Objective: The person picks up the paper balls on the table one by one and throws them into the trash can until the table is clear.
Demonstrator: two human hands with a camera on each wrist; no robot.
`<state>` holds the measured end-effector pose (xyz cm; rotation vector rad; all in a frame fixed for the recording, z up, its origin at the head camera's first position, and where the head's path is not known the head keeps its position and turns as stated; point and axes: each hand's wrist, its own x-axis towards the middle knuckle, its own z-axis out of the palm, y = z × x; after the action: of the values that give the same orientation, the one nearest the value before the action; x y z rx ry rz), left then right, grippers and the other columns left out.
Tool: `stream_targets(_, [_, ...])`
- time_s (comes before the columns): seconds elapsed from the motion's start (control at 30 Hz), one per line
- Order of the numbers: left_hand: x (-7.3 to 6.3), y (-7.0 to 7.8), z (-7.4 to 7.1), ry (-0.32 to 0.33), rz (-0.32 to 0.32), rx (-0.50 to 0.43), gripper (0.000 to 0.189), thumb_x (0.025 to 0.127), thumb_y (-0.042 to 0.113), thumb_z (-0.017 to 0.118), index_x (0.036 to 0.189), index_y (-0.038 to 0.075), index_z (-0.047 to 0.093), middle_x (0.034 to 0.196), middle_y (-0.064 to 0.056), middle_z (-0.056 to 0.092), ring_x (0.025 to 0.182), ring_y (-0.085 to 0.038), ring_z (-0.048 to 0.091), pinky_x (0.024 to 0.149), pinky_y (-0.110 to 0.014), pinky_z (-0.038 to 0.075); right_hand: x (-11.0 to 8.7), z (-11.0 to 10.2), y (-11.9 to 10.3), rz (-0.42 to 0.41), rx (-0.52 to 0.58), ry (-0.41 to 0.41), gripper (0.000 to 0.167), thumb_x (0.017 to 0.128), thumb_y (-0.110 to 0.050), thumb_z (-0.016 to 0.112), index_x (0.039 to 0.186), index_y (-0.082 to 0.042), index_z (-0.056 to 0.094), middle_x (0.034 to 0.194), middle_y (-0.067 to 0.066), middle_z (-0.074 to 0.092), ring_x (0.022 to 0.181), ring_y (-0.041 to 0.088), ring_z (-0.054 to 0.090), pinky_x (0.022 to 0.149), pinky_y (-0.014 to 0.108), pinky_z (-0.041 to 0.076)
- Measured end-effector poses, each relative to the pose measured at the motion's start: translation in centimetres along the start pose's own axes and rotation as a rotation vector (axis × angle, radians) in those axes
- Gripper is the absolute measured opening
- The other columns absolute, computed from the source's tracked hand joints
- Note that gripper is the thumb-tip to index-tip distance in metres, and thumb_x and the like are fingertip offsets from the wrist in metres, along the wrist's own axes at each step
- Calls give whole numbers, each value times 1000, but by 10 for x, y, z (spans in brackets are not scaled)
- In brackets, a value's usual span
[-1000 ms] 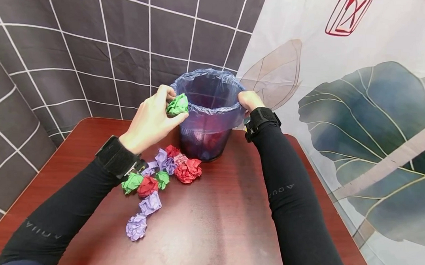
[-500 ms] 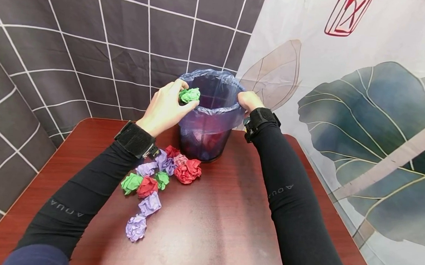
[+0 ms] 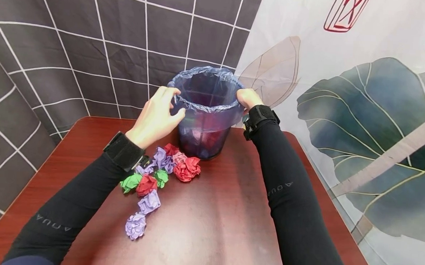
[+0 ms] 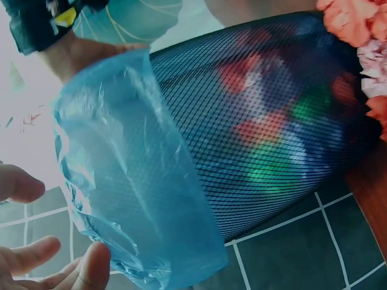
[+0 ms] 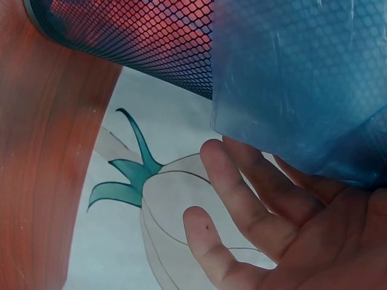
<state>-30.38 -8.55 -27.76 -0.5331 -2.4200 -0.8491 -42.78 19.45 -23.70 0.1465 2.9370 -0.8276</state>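
Note:
A dark mesh wastebasket (image 3: 202, 144) stands at the table's back, lined with a translucent blue bag (image 3: 213, 120) folded over its rim. My right hand (image 3: 248, 98) holds the lined rim on the right; in the right wrist view its fingers (image 5: 239, 199) lie along the outside. At the left rim, my left hand (image 3: 155, 117) has thumb and fingers spread, with nothing between them. Through the mesh in the left wrist view show red, green and pale crumpled papers, a green paper ball (image 4: 270, 169) among them.
Several crumpled paper balls lie left of and before the basket: a red one (image 3: 186, 169), a green one (image 3: 130, 182) and a purple one (image 3: 135, 226) nearest me. A dark tiled-pattern cloth (image 3: 123, 57) and a leaf-print cloth (image 3: 370, 115) hang behind the brown table (image 3: 194, 226).
My left hand moved right with a green paper ball to over the rim, let it go into the wastebasket, and drew back left. My right hand stayed on the rim.

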Motion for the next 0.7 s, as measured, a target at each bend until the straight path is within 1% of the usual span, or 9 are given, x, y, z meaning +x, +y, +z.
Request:
stream_targets(0.07, [-13,0,-3,-21,6,9,45,91,26,66,130,5,58,124,-14,58,94,-27,65,82,-45,52,0,1,-1,2,9,1,55,99,-19,22,135,8,52,148,22,48,91,41,73,64,37,62])
stream_targets(0.17, [-35,0,-8,-88,8,53,42,91,28,67,127,6,61,122,-11,59,97,-26,63,83,-45,53,1,1,-3,23,32,-4,54,99,-19,23,137,7,51,151,20,45,101,44,71,62,36,61])
stream_targets(0.27, [-59,1,-13,-182,7,114,39,91,31,67,123,10,64,120,-8,62,102,-26,62,84,-48,54,1,-1,-5,29,32,-17,55,100,-19,22,141,6,47,156,19,40,104,45,69,62,36,61])
stream_targets(0.37, [-85,1,-19,-286,3,183,41,90,37,69,123,13,65,120,-7,64,107,-26,63,83,-52,56,2,-3,-8,30,29,-23,56,99,-19,21,144,7,42,158,19,37,105,44,69,60,34,61])
stream_targets(0.47, [-111,-2,-23,-360,15,238,43,87,41,72,119,14,66,109,-5,66,97,-24,63,75,-48,57,3,-3,-10,30,18,-24,54,100,-17,23,145,7,41,159,18,35,108,44,68,56,33,60])
stream_targets(0.53, [-127,-6,-24,-384,25,264,41,84,42,75,115,16,68,102,-3,66,91,-21,62,71,-44,56,4,-3,-10,39,24,-32,52,100,-16,25,146,5,40,161,17,32,113,43,66,57,33,60])
stream_targets(0.6, [-142,-9,-25,-408,21,275,39,81,40,79,110,18,69,96,-1,65,86,-18,60,67,-42,55,4,-2,-8,32,13,-43,50,101,-14,29,146,4,40,161,17,31,117,42,63,58,33,60])
stream_targets(0.63, [-150,-10,-25,-421,12,279,38,80,40,80,108,19,69,94,0,65,84,-17,59,66,-41,54,3,-2,-8,31,14,-47,49,101,-13,30,145,4,41,161,16,31,118,41,63,59,34,60])
stream_targets(0.7, [-164,-13,-25,-452,2,289,40,76,39,84,108,19,70,97,0,66,88,-18,61,70,-42,56,3,-2,-6,24,1,-54,47,100,-12,30,143,5,42,159,17,33,118,41,62,63,35,61])
